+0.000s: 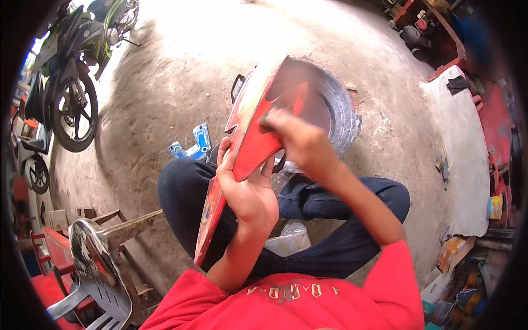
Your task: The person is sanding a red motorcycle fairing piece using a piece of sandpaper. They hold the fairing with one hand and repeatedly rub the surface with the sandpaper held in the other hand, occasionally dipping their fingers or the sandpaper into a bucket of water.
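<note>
A long red and whitish plastic panel (254,147), shaped like a motorcycle fairing, stands tilted over my lap. My left hand (248,190) grips its lower part from below, fingers wrapped round both sides. Against its inner red face, my right hand (300,135) is pressed with fingers closed, smeared by motion. Something small and dark shows at those fingertips, too blurred to name. Just beyond the panel sits a large round grey basin (345,110), partly hidden by it. A blue and white plastic piece (192,144) lies on the floor left of the basin.
Motorcycles (77,99) stand at the far left. A worn grey plastic chair (104,269) and a wooden frame (132,228) are close on my left. On the right lie a pale slab (459,159), a cardboard box (455,253) and clutter. A clear plastic bag (295,228) rests between my legs.
</note>
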Demonstrator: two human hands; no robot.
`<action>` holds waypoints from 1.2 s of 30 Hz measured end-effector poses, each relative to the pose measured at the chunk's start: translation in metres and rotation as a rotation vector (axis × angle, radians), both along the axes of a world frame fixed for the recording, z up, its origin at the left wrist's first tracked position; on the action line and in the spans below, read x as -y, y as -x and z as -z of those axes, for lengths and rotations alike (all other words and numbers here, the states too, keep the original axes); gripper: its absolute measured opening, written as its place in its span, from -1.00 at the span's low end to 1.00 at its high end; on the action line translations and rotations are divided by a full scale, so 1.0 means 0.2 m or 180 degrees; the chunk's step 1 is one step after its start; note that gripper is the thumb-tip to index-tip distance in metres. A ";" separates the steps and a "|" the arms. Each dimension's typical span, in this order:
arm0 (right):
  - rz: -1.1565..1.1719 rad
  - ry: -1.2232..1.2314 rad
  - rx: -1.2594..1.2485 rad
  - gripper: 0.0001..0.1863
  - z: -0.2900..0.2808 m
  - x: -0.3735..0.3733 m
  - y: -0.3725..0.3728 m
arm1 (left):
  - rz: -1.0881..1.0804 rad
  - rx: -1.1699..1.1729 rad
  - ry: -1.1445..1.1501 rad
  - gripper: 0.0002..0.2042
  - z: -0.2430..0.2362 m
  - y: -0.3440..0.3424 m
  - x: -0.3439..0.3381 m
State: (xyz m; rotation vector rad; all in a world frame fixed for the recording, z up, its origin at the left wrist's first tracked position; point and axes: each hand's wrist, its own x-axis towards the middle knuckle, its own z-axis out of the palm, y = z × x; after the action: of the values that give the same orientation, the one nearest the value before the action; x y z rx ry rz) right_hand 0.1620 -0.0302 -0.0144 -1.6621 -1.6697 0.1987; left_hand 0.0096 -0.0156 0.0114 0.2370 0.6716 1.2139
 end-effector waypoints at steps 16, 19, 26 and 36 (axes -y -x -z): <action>-0.0052 -0.0436 0.0200 -0.56 0.13 0.00 -0.13 | 0.0131 0.0044 0.0065 -0.62 -0.03 -0.01 0.02; 0.0102 -0.0262 0.0111 -0.56 0.08 0.00 -0.05 | 0.0046 -0.0009 0.0053 -0.61 -0.03 0.00 0.01; -0.0463 -0.0095 -0.0593 -0.61 -0.03 0.01 -0.08 | 0.0145 0.0021 -0.0001 -0.60 -0.02 0.00 0.02; 0.0310 0.0306 -0.0898 -0.58 0.04 -0.01 -0.13 | 0.0034 0.0037 0.0278 -0.67 -0.06 -0.02 0.02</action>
State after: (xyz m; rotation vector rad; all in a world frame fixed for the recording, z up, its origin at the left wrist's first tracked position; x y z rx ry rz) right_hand 0.1875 -0.0291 -0.0227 -1.6936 -1.3844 0.4502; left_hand 0.0146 -0.0198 0.0226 0.1604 0.7107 1.1721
